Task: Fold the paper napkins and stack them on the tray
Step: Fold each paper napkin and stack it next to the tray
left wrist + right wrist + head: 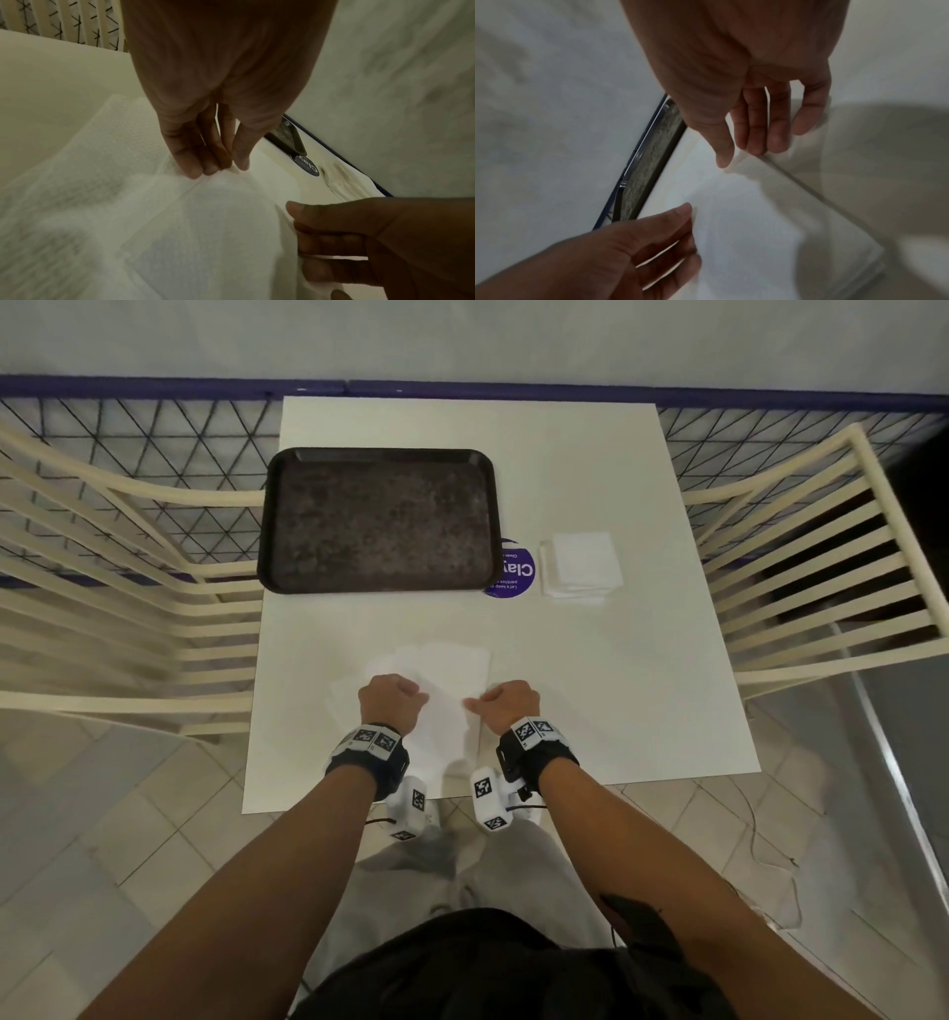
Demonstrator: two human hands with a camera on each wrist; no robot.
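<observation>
A white paper napkin [451, 716] is held up just above the near part of the table, and both hands pinch it. My left hand [393, 703] grips its left edge; in the left wrist view the thumb and fingers of that hand [223, 169] close on the napkin [205, 223]. My right hand [506, 703] grips the right edge, where its thumb and fingers [740, 157] pinch a fold of the napkin [744, 233]. More loose napkins [452, 660] lie flat beneath. The dark tray [380, 521] sits at the far left with nothing on it.
A stack of white napkins [580, 570] lies right of a purple round sticker [516, 572] beside the tray. Cream slatted chairs stand at the left [128, 608] and right [821, 582] of the white table [616, 685]. A wire fence runs behind.
</observation>
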